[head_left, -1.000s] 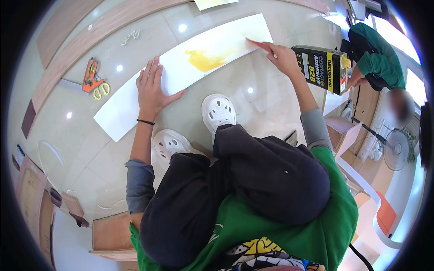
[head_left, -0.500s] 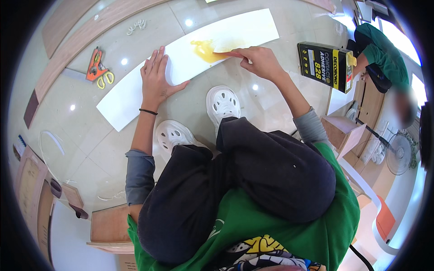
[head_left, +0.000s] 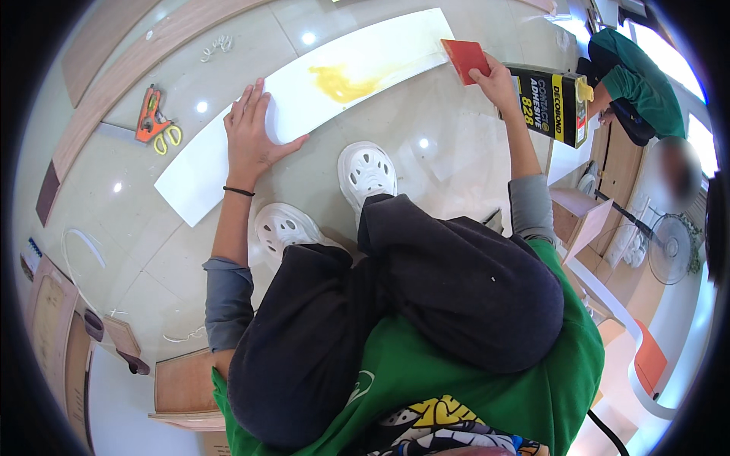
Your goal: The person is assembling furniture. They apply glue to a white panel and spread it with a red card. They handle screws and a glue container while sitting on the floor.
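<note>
A long white board (head_left: 209, 163) lies at a slant on the tiled floor, with a smear of yellow adhesive (head_left: 342, 85) on its middle. Flat on the board, to the left of the smear, rests my left hand (head_left: 249, 129), its fingers stretched out and thumb spread. My right hand (head_left: 494, 82) grips a red flat spreader (head_left: 464, 61) between thumb and fingers at the board's right end. The spreader's face shows, tilted up, and its far corner is close to the board's edge. I cannot tell whether it touches.
An adhesive can (head_left: 549, 106), black and yellow, stands just right of my right hand. Yellow-handled scissors (head_left: 167, 140) and an orange tool (head_left: 150, 118) lie left of the board. A person in green (head_left: 642, 80) crouches at the far right near a fan (head_left: 671, 249). Wooden strips (head_left: 137, 68) lie at the far left.
My right hand has swept the spreader rightward from the yellow adhesive to the board's right end and turned it up. My left hand still presses on the board.
</note>
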The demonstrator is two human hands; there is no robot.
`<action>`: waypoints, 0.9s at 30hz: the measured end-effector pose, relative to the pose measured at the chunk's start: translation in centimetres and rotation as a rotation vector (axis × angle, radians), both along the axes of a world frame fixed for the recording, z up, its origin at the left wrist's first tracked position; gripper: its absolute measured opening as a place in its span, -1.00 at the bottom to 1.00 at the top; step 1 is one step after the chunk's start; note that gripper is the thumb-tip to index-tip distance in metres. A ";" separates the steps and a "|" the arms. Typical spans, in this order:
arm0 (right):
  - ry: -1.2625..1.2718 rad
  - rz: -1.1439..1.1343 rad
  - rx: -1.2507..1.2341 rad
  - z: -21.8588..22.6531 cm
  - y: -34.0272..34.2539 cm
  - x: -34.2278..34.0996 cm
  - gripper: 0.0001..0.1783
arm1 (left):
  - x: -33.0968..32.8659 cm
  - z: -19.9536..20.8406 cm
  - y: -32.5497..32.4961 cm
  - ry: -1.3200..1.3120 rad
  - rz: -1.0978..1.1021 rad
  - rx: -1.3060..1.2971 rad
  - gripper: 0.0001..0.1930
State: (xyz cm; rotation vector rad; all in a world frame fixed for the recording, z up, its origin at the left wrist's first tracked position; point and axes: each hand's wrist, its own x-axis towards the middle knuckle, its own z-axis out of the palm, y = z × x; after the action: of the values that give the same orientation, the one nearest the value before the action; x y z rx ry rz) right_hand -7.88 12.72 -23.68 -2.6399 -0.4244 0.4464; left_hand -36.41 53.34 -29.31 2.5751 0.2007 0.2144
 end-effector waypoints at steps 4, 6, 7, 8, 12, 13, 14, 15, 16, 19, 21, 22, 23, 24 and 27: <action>-0.080 0.028 -0.299 3.0 2.5 0.3 -0.49 | -0.3 -0.2 0.1 -0.015 0.012 -0.010 -0.13; -0.114 0.044 -0.358 3.0 2.4 0.7 -0.48 | -0.2 -0.1 0.1 -0.026 0.003 -0.004 -0.13; -0.143 0.062 -0.364 2.5 1.9 1.2 -0.48 | -0.1 -0.1 0.1 -0.032 -0.002 -0.002 -0.14; -0.171 0.081 -0.371 2.2 1.4 1.6 -0.48 | 0.0 0.0 0.1 -0.031 -0.004 -0.005 -0.14; -0.209 0.168 -0.451 2.2 2.3 1.4 -0.50 | 0.0 0.0 0.0 -0.014 0.007 -0.023 -0.13; -0.200 0.185 -0.473 2.2 2.4 0.8 -0.51 | -0.1 0.1 0.0 -0.009 0.011 -0.029 -0.13; -0.191 0.203 -0.495 2.2 2.4 0.3 -0.52 | -0.1 0.0 0.0 -0.007 0.010 -0.031 -0.13; -0.171 0.210 -0.453 2.1 2.1 -0.1 -0.52 | -0.2 0.0 0.0 -0.005 0.011 -0.032 -0.13; -0.151 0.217 -0.411 1.9 1.6 -0.6 -0.52 | -0.2 0.0 0.1 -0.004 0.012 -0.033 -0.13; -0.176 0.150 -0.372 1.8 0.8 -0.3 -0.51 | -0.1 -0.1 0.0 0.000 0.004 0.001 -0.13; -0.219 0.105 -0.389 1.6 0.6 0.3 -0.50 | 0.0 -0.1 0.0 -0.002 0.008 -0.001 -0.12; -0.238 0.097 -0.404 1.4 0.5 0.6 -0.51 | 0.0 -0.1 0.0 -0.003 0.009 -0.001 -0.12; -0.257 0.088 -0.419 1.3 0.4 0.7 -0.51 | -0.1 -0.1 0.0 0.006 0.006 -0.005 -0.11; -0.267 0.098 -0.417 1.4 0.5 0.7 -0.52 | -0.2 -0.2 0.0 0.014 0.006 -0.008 -0.11; -0.261 0.131 -0.422 1.2 1.1 0.3 -0.55 | -0.2 -0.2 0.0 0.009 0.006 -0.005 -0.10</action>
State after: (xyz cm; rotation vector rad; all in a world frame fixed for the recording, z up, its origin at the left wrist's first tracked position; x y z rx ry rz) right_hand -7.56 13.87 -22.47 -3.1086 -0.6491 0.2497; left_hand -36.58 53.32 -29.54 2.5713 0.2127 0.2039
